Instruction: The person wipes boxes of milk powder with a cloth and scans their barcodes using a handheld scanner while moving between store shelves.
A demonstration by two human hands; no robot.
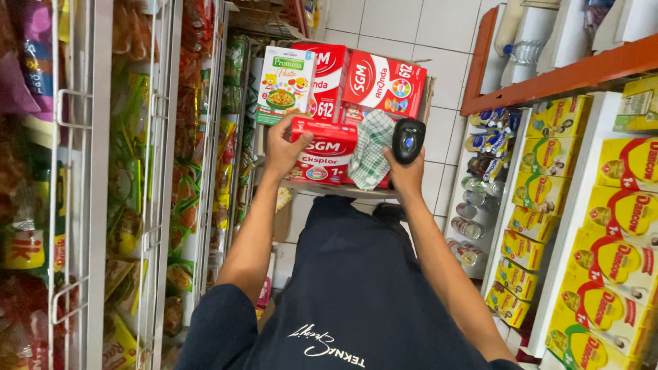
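Dark navy cloth shirt [356, 294] fills the near view, both bare arms reaching far. Left hand [282, 147] clamps the left end of a glossy red cardboard box [325, 152] lying flat on the far shelf, apparently steadying it. Right hand [406, 175] closes around a black plastic handheld scanner [408, 140], a green checked cloth [371, 157] just left. Yellow cartons [610, 260] stack right.
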